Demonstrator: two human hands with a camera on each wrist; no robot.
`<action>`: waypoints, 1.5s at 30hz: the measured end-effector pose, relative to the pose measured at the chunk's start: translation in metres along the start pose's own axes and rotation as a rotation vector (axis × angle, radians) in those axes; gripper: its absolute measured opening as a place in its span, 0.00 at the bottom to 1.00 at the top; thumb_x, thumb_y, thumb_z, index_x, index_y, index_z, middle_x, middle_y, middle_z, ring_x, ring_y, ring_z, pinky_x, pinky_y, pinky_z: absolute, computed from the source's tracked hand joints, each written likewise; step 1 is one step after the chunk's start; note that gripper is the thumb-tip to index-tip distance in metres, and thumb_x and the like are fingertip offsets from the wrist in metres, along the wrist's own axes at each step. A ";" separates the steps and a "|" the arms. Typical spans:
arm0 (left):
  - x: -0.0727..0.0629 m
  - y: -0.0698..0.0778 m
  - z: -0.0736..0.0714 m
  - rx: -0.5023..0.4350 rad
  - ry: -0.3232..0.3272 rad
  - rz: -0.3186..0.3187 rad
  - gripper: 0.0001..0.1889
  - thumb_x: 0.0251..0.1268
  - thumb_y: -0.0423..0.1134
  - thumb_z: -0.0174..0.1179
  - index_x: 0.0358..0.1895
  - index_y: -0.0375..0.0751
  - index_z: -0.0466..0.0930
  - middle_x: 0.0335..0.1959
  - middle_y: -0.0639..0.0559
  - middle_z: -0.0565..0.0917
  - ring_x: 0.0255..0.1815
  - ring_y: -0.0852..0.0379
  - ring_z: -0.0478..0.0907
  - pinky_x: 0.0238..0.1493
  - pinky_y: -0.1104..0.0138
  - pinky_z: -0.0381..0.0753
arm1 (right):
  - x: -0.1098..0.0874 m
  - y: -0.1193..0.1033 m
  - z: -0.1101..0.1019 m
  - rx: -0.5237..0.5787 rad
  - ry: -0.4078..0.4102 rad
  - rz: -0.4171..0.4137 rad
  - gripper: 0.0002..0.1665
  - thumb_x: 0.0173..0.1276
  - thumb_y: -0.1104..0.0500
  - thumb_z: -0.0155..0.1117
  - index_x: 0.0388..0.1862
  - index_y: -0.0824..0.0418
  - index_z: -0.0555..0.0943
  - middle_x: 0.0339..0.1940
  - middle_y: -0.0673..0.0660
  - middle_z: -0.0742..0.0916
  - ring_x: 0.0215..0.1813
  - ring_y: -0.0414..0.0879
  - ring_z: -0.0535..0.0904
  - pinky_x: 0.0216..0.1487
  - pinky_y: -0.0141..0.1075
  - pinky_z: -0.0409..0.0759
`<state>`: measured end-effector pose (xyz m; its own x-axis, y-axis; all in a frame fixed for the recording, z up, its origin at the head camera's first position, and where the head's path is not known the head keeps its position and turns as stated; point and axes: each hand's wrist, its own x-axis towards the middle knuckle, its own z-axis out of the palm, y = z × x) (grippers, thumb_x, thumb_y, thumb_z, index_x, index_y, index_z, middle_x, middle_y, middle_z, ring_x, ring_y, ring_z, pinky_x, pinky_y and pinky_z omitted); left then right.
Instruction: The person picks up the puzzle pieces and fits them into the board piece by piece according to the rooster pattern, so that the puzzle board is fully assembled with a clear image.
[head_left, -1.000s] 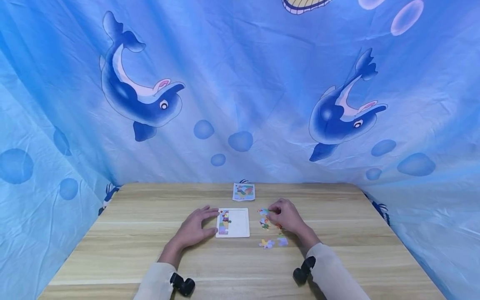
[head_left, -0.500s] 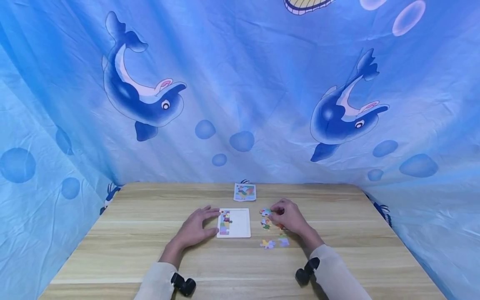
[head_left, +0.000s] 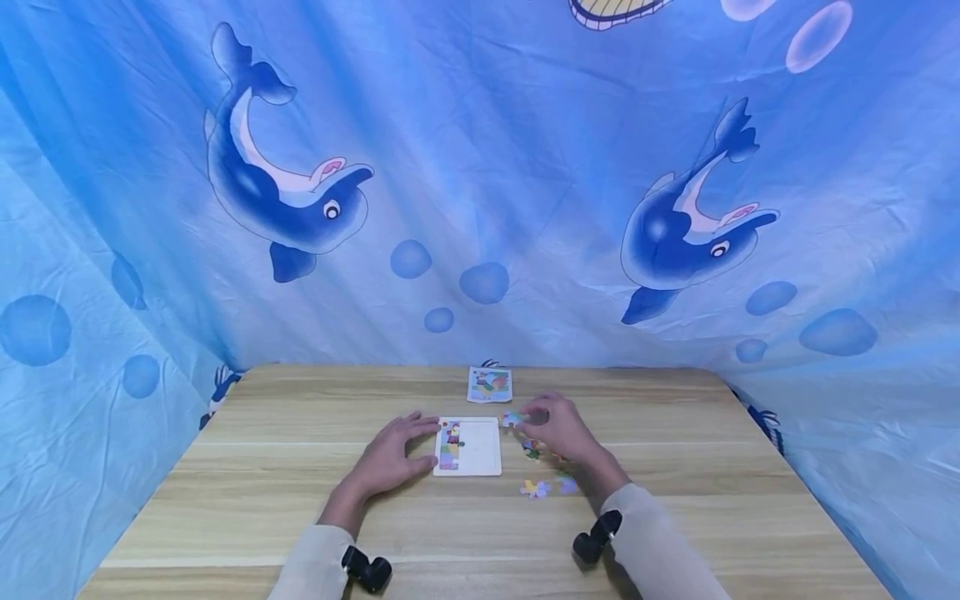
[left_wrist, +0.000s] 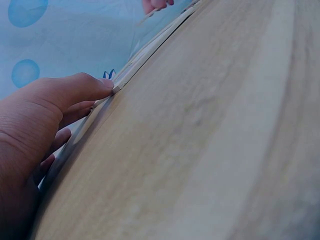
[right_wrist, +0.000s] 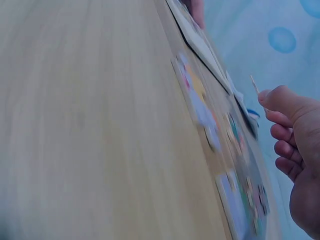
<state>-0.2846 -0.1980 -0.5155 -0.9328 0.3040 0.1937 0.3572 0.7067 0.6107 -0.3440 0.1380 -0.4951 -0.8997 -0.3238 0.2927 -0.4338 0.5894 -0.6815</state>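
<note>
A white puzzle tray (head_left: pixel 482 454) lies on the table, with joined colourful pieces (head_left: pixel 449 450) along its left side. My left hand (head_left: pixel 388 457) rests at the tray's left edge, fingers near the upper corner and thumb near the lower one. In the left wrist view the thumb (left_wrist: pixel 95 87) touches the tray's rim. My right hand (head_left: pixel 558 427) pinches a puzzle piece (head_left: pixel 511 419) between thumb and fingers, just off the tray's upper right corner. In the right wrist view that puzzle piece (right_wrist: pixel 254 86) shows edge-on, raised above the table.
Several loose puzzle pieces (head_left: pixel 535 489) lie right of the tray, some partly hidden under the right hand and forearm. A picture card (head_left: pixel 490 385) lies behind the tray. A blue dolphin-printed cloth (head_left: pixel 540 208) hangs behind the wooden table (head_left: pixel 337 400).
My right hand has lifted the puzzle piece from the loose group and moved it left toward the tray. The left hand stays at the tray's edge.
</note>
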 end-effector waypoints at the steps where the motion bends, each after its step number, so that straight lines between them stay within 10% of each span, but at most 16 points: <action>1: 0.000 0.000 0.000 0.000 -0.001 0.000 0.29 0.62 0.48 0.68 0.69 0.51 0.80 0.75 0.54 0.75 0.84 0.44 0.59 0.84 0.39 0.53 | 0.001 -0.002 0.003 0.007 -0.006 -0.002 0.11 0.61 0.54 0.79 0.42 0.54 0.91 0.47 0.52 0.88 0.55 0.50 0.83 0.59 0.48 0.84; 45: 0.000 0.001 -0.001 0.006 -0.012 -0.021 0.29 0.62 0.49 0.68 0.68 0.52 0.80 0.75 0.55 0.75 0.84 0.44 0.59 0.83 0.39 0.54 | 0.022 -0.031 0.057 -0.035 -0.149 -0.069 0.13 0.67 0.54 0.74 0.48 0.57 0.90 0.43 0.50 0.86 0.45 0.42 0.80 0.48 0.35 0.83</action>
<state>-0.2847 -0.1981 -0.5138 -0.9394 0.2966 0.1722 0.3381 0.7170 0.6097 -0.3477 0.0697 -0.5057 -0.8517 -0.4690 0.2338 -0.4983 0.5865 -0.6386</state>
